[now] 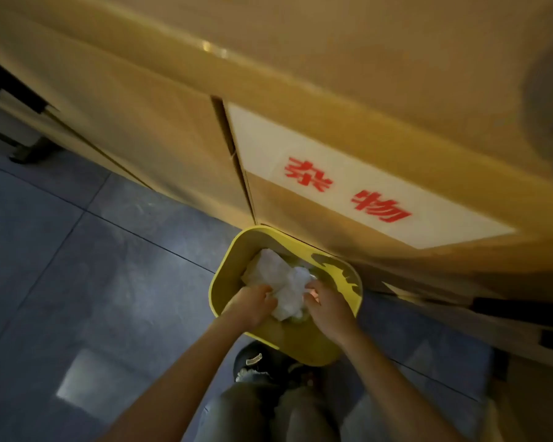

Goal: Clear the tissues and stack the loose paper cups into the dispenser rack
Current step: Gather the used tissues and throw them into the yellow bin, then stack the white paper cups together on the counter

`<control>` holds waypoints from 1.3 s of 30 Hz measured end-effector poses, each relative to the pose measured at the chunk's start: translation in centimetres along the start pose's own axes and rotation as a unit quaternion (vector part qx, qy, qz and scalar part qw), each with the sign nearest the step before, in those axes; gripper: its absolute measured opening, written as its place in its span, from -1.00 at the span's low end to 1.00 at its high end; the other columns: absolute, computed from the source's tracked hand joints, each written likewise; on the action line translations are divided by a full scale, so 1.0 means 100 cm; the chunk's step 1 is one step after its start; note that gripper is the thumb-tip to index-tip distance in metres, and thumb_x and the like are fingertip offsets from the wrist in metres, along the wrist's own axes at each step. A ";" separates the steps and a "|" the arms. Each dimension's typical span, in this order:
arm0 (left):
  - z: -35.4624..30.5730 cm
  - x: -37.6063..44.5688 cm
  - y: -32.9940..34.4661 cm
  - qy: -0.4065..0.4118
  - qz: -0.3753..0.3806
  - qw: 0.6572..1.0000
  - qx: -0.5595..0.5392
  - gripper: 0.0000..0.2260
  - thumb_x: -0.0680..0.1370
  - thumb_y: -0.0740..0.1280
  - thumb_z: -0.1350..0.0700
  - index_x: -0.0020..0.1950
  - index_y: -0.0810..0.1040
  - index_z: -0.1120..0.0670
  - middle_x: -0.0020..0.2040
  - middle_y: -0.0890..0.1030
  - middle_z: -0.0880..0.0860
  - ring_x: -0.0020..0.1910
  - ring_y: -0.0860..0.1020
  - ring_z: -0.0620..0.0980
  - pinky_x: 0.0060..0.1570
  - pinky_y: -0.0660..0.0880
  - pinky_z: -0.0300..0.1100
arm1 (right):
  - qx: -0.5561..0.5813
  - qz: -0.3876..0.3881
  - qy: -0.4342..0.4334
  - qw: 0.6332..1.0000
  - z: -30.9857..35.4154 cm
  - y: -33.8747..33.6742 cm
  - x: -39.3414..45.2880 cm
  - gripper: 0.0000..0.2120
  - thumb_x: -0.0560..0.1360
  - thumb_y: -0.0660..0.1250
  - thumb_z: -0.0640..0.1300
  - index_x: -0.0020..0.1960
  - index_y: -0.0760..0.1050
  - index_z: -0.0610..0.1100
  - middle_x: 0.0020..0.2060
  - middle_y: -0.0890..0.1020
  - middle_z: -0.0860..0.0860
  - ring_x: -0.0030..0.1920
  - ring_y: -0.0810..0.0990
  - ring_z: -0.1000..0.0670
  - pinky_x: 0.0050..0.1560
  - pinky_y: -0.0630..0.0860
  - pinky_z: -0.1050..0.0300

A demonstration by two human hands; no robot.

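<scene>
A wad of crumpled white tissues (283,282) sits in the mouth of a yellow waste bin (224,266) on the floor. My left hand (253,303) grips the wad's left side and my right hand (328,306) grips its right side, both reaching down over the bin's near rim. More white tissue lies deeper in the bin behind the wad. No paper cups or dispenser rack are in view.
The bin stands against a tan wooden cabinet (173,138) whose door carries a white label with red characters (348,189). Grey floor tiles (77,266) spread to the left. My legs and a dark shoe (253,362) are just below the bin.
</scene>
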State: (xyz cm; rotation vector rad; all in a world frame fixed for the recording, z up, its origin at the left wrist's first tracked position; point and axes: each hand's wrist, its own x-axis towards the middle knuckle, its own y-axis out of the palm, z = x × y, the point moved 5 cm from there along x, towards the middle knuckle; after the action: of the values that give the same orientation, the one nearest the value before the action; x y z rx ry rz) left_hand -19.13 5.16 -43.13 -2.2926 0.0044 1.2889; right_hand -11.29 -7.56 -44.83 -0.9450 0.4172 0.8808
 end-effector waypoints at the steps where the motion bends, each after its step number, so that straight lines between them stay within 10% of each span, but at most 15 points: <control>1: -0.008 -0.012 -0.010 0.012 -0.012 1.000 0.002 -0.71 0.57 0.14 0.10 0.19 0.49 0.21 0.17 0.56 0.26 0.14 0.51 0.18 0.12 0.44 -0.04 | -0.004 0.016 -0.005 1.000 0.015 -0.010 -0.012 -0.73 0.57 0.13 -0.11 0.17 0.47 -0.19 0.10 0.59 -0.19 0.11 0.54 -0.19 0.06 0.48 -0.04; 6: -0.058 -0.088 -0.071 0.054 -0.063 0.996 0.029 -0.78 0.53 0.16 0.14 -0.15 0.53 0.23 -0.19 0.57 0.22 -0.18 0.51 0.09 -0.31 0.35 -0.18 | -0.041 0.023 -0.059 0.997 0.094 -0.068 -0.081 -0.75 0.55 0.14 -0.16 -0.06 0.51 -0.32 -0.03 0.57 -0.26 0.05 0.52 -0.19 -0.14 0.32 0.13; 17: -0.214 -0.250 -0.210 0.234 -0.158 0.957 0.063 -0.73 0.44 0.22 0.05 -0.13 0.61 0.21 -0.11 0.66 0.27 -0.07 0.59 0.23 -0.05 0.49 0.01 | 0.034 -0.136 -0.116 0.983 0.229 -0.233 -0.220 -0.81 0.54 0.21 -0.07 -0.11 0.51 -0.17 -0.47 0.42 0.03 -0.30 0.46 -0.10 -0.22 0.44 -0.05; 30: -0.407 -0.309 -0.231 0.419 -0.294 0.852 0.111 -0.80 0.53 0.22 0.04 -0.04 0.59 0.10 -0.07 0.65 0.10 -0.09 0.58 0.09 -0.14 0.48 -0.06 | 0.045 -0.421 -0.124 0.897 0.224 -0.426 -0.280 -0.84 0.55 0.19 -0.11 -0.04 0.51 -0.16 -0.15 0.65 -0.07 -0.12 0.58 -0.06 -0.14 0.48 0.05; 39: -0.480 -0.240 -0.163 0.388 -0.254 0.885 0.043 -0.41 0.47 0.35 0.05 0.41 0.20 0.17 0.40 0.35 0.16 0.38 0.32 0.08 0.37 0.28 -0.06 | 0.093 -0.489 -0.027 0.867 0.132 -0.484 -0.241 -0.59 0.53 0.22 -0.16 0.36 0.28 -0.15 0.29 0.44 -0.15 0.28 0.40 -0.11 0.24 0.42 -0.04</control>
State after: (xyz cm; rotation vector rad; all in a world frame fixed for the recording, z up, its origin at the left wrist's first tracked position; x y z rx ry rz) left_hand 9.99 -6.89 3.27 -2.3491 -0.2419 0.0717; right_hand 12.52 -21.56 3.47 -0.8020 -0.0604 -0.0686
